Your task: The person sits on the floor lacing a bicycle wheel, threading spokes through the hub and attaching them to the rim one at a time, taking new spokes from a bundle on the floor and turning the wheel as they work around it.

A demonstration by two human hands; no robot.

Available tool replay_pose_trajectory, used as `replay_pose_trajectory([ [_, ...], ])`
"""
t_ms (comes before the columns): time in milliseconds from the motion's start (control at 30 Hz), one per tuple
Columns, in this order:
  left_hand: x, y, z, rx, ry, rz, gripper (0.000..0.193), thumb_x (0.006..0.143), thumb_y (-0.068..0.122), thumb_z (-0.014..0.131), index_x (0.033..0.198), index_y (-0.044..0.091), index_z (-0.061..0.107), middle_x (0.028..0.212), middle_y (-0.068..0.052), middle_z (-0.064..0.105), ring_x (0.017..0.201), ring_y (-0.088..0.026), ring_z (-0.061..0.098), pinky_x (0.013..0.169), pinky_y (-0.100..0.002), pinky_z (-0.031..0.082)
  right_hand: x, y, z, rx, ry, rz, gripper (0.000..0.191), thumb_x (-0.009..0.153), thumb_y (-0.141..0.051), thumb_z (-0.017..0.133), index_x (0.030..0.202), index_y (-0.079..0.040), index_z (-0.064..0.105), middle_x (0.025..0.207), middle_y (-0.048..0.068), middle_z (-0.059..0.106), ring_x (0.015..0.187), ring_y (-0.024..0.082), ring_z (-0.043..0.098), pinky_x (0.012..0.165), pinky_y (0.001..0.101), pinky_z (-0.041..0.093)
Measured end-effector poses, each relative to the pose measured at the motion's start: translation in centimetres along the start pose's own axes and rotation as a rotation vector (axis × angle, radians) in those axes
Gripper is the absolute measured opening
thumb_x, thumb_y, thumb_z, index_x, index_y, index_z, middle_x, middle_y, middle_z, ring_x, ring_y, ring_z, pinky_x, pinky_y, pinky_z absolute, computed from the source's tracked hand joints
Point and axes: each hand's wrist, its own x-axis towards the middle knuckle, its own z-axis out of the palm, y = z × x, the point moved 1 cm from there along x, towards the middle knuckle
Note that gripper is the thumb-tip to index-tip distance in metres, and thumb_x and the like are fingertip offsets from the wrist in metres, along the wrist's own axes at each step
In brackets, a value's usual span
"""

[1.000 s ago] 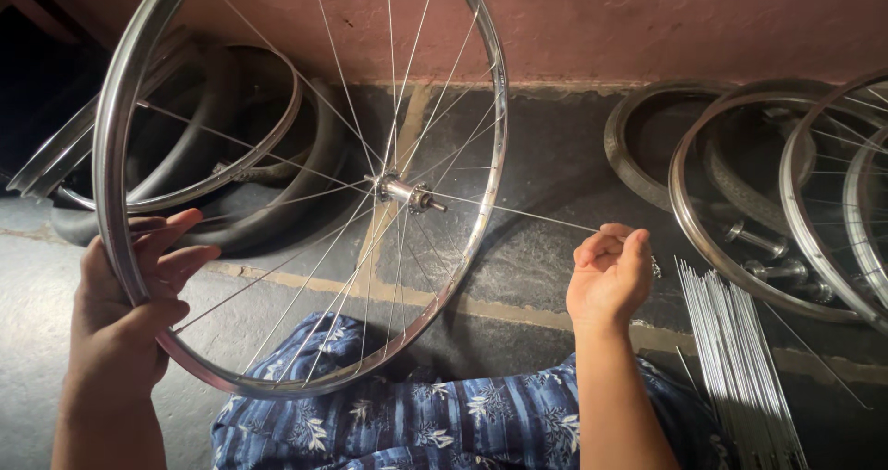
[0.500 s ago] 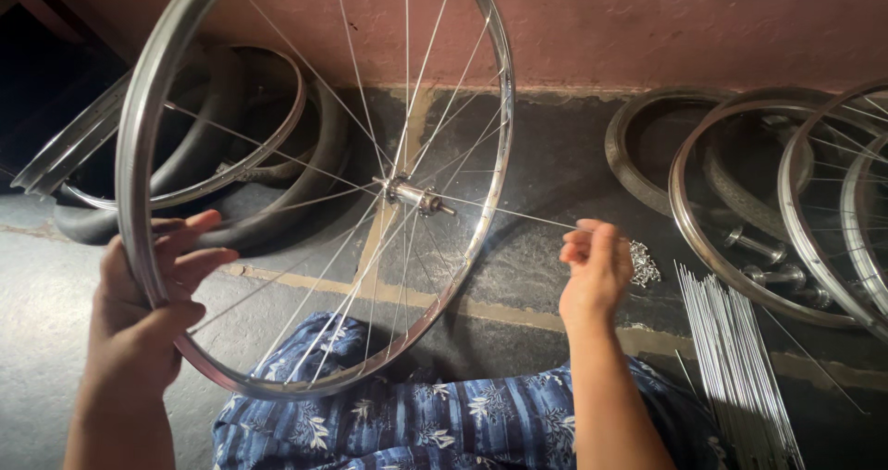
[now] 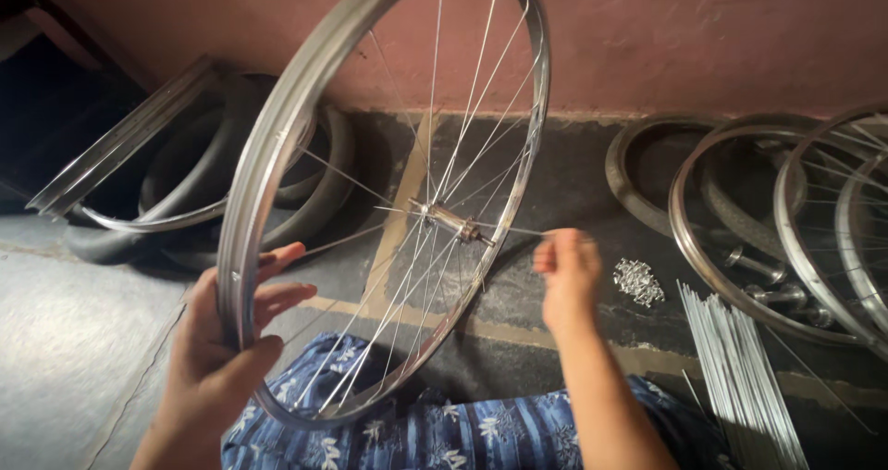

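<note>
— While the bicycle wheel (image 3: 305, 146) stands tilted on edge over the lap, where do the hands sit on it?

— The left hand (image 3: 217, 340) grips the silver rim at about eight o'clock on the wheel. Its thumb is hooked over the near side and the fingers (image 3: 282, 294) spread across the far side, so it is closed around the rim, loosely rather than in a fist.

— And the other one?

— The right hand (image 3: 566, 280) is out at three o'clock from the hub (image 3: 450, 220). Its fingertips are pinched together on the end of a loose spoke (image 3: 514, 231) that runs from the hub area to the hand. The hand is blurred, so how tightly it pinches I cannot tell.

— Where does the wheel rest?

— Its lowest arc, at six o'clock, sits against blue flowered cloth (image 3: 444, 438) over the person's legs. The top of the rim leaves the frame at twelve o'clock.

— What lies around?

— Just past the right hand, at three o'clock, is a small heap of spoke nipples (image 3: 638, 280) on the dark floor. At four o'clock from it lies a bundle of straight spokes (image 3: 740, 377). Beyond those, several bare rims (image 3: 740, 220) lean near the pink wall (image 3: 694, 35). At nine o'clock from the wheel, another rim (image 3: 120, 146) and black tyres (image 3: 319, 192) lie piled together.
</note>
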Motion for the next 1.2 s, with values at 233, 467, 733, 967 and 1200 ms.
replay_pose_trajectory([
  [233, 0.2, -1.6, 0.8, -0.067, 0.034, 0.018, 0.087, 0.078, 0.008, 0.071, 0.155, 0.009, 0.03, 0.159, -0.02, 0.041, 0.147, -0.029, 0.043, 0.115, -0.05, 0.028, -0.6, 2.3, 6.2, -0.117, -0.368, 0.075, 0.042, 0.099, -0.012, 0.06, 0.14, -0.01, 0.051, 0.124, 0.003, 0.06, 0.114, 0.012, 0.057, 0.103, 0.0295, 0.046],
  [467, 6.6, -11.3, 1.3, -0.361, 0.163, -0.377, 0.07, 0.099, 0.045, 0.053, 0.15, -0.002, 0.045, 0.15, -0.022, 0.053, 0.142, -0.031, 0.049, 0.118, -0.049, 0.036, 1.5, 5.4, 5.2, -0.056, -0.371, 0.04, 0.031, 0.105, -0.005, 0.056, 0.136, -0.004, 0.054, 0.123, 0.006, 0.065, 0.112, 0.013, 0.06, 0.103, 0.0306, 0.048],
  [733, 11.8, -21.4, 4.9, -0.768, 0.199, -0.356, 0.025, 0.101, 0.019, 0.063, 0.124, 0.012, 0.059, 0.121, -0.008, 0.068, 0.109, -0.021, 0.067, 0.094, -0.038, 0.054, 1.9, 6.1, 4.8, -0.089, -0.376, 0.002, 0.042, 0.103, -0.003, 0.057, 0.144, -0.005, 0.051, 0.124, 0.004, 0.064, 0.116, 0.013, 0.061, 0.106, 0.0304, 0.049],
  [967, 11.7, -22.6, -0.2, -0.667, 0.505, -0.279, 0.009, 0.102, 0.018, 0.066, 0.109, 0.012, 0.065, 0.104, -0.005, 0.071, 0.093, -0.017, 0.07, 0.083, -0.03, 0.058, 1.0, 5.1, 4.8, -0.181, -0.394, 0.024, 0.044, 0.103, -0.006, 0.059, 0.146, -0.007, 0.051, 0.117, 0.003, 0.064, 0.111, 0.012, 0.061, 0.101, 0.0276, 0.05],
  [1200, 10.1, -20.9, -1.5, -0.597, 0.598, -0.167, 0.008, 0.101, 0.014, 0.067, 0.109, 0.014, 0.064, 0.098, -0.005, 0.073, 0.087, -0.015, 0.069, 0.077, -0.029, 0.056, 0.0, 3.6, 5.5, -0.417, -0.45, -0.12, 0.041, 0.102, -0.009, 0.06, 0.143, -0.01, 0.055, 0.119, 0.003, 0.059, 0.11, 0.012, 0.063, 0.097, 0.0275, 0.052],
])
